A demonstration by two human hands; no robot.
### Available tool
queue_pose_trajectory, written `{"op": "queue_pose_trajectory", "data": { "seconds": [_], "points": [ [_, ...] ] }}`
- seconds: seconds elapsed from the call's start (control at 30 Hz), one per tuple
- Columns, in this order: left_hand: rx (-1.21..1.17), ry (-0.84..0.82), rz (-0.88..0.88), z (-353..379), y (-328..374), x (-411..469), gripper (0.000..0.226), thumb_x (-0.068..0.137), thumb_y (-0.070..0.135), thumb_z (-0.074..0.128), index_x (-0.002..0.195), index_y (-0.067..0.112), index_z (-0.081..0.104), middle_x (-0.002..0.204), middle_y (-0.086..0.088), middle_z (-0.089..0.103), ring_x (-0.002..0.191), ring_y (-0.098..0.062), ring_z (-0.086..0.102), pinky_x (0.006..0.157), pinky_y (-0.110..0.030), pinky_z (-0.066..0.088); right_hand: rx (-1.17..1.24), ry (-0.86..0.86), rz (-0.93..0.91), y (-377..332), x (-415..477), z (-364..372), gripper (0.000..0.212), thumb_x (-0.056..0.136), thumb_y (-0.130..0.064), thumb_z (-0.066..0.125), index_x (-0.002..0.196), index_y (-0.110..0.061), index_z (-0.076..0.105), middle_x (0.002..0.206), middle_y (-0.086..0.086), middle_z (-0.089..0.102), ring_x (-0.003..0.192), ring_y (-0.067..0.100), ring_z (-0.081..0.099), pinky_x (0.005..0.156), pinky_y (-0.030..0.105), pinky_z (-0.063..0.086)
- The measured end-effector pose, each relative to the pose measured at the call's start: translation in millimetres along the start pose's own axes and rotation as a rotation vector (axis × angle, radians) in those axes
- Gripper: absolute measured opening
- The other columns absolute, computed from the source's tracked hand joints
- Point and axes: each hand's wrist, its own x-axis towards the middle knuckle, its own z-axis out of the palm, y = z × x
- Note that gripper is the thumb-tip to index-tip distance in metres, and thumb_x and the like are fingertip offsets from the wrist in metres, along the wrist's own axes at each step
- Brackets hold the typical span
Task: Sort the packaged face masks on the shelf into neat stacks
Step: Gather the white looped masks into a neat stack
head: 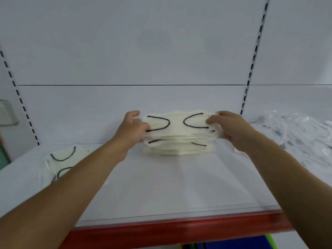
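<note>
At frame centre, the left hand (pixel 132 129) and right hand (pixel 228 128) grasp the ends of the top mask pack (pixel 177 121) on the stack (pixel 177 146) standing on the shelf (pixel 161 186).

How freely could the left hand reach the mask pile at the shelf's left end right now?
Probably yes, after letting go: the left hand grips the left end of the central stack, but the left pile lies on the shelf right by that forearm, with nothing standing between.
</note>
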Motion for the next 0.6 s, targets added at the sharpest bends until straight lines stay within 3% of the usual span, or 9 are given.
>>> {"op": "queue_pose_trajectory", "data": {
  "seconds": [0.07, 0.2, 0.33, 0.4, 0.5, 0.6],
  "points": [
    [0.056, 0.062, -0.038, 9, -11, 9, 0.056, 0.089, 0.014, 0.061, 0.141, 0.025, 0.042, 0.130, 0.000, 0.048, 0.092, -0.009, 0.054, 0.090, -0.035, 0.048, -0.023, -0.014, 0.052, 9, 19, 4, 0.052, 0.076, -0.021, 0.076, 0.124, -0.008, 0.059, 0.118, 0.013, 0.060, 0.089, 0.020, 0.058, 0.062, 0.026, 0.051],
    [0.144, 0.135, -0.073, 17, -37, 19, 0.055, 0.089, 0.013, 0.060, 0.141, 0.021, 0.043, 0.137, 0.000, 0.049, 0.111, -0.014, 0.050, 0.094, -0.028, 0.040, -0.065, 0.029, 0.079, 35, 33, 18, 0.049, 0.085, -0.021, 0.070, 0.130, -0.011, 0.054, 0.126, 0.008, 0.058, 0.104, 0.021, 0.056, 0.084, 0.031, 0.050],
    [0.187, 0.137, -0.020, 24, -47, 20, 0.056, 0.090, 0.017, 0.063, 0.142, 0.022, 0.043, 0.135, 0.004, 0.047, 0.112, -0.009, 0.046, 0.091, -0.022, 0.034, -0.130, 0.094, 0.011, 49, 31, 29, 0.045, 0.089, -0.021, 0.066, 0.131, -0.012, 0.052, 0.106, -0.001, 0.052, 0.078, 0.008, 0.048, 0.056, 0.013, 0.036],
    [0.136, 0.146, -0.046, 26, -47, 20, 0.056, 0.091, 0.020, 0.063, 0.143, 0.022, 0.043, 0.129, 0.007, 0.047, 0.113, -0.010, 0.047, 0.093, -0.024, 0.037, -0.071, 0.098, 0.014, 52, 33, 30, 0.046, 0.091, -0.022, 0.064, 0.134, -0.014, 0.049, 0.109, 0.000, 0.053, 0.069, 0.000, 0.044, 0.049, 0.009, 0.034],
    [-0.054, 0.157, -0.123, 28, -44, 20, 0.056, 0.091, 0.022, 0.064, 0.142, 0.022, 0.044, 0.132, 0.005, 0.051, 0.120, -0.018, 0.053, 0.100, -0.035, 0.046, 0.086, 0.029, 0.082, 52, 31, 33, 0.057, 0.093, -0.024, 0.063, 0.145, -0.016, 0.040, 0.119, -0.001, 0.051, 0.073, -0.002, 0.049, 0.049, 0.013, 0.041],
    [-0.261, 0.130, -0.212, 28, -40, 18, 0.039, 0.089, 0.018, 0.063, 0.126, 0.026, 0.055, 0.115, 0.000, 0.062, 0.100, -0.021, 0.064, 0.077, -0.033, 0.052, 0.124, -0.014, 0.125, 49, 29, 37, 0.060, 0.091, -0.028, 0.066, 0.145, -0.016, 0.041, 0.129, 0.000, 0.054, 0.088, 0.009, 0.059, 0.061, 0.022, 0.048]
  ]
}}
